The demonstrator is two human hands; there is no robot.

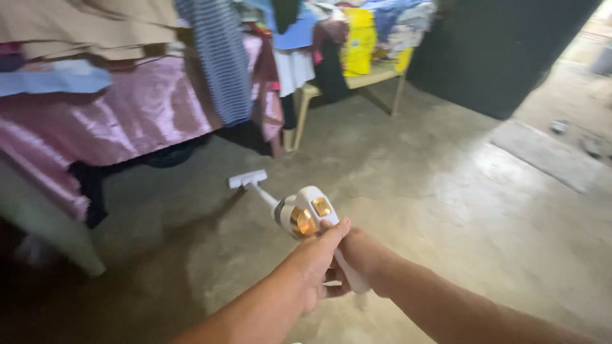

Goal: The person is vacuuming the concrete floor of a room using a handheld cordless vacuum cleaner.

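The landmark taken was the bed [95, 121], draped in a shiny pink cover and piled with clothes, at the left of the view. A striped blue garment [220, 60] hung over its right end. To the right of the bed stood a pale bench [357, 79] carrying more clothes and a yellow bag [358, 41].

The vacuum [305, 213], a white stick type with gold trim on the motor body, was held out over the concrete floor [446, 191], right of the bed and in front of it. Its long axis ran from the handle at the hands, up and to the left, toward the bed's lower edge. The flat white floor head [247, 179] lay on the floor just short of the dark gap under the bed, near but not touching the hanging cover.

The left hand [315, 264] was closed round the handle, thumb laid up along the body. The right hand [357, 255] was wrapped round the same handle just beside it, the two hands touching; its fingers were mostly hidden behind the handle, but the grip read as closed. Both hands sat at the rear end of the tool, neither plainly nearer the head.

Bare floor extended rightward from the bed to a grey mat [548, 153] near a dark wall [510, 51].
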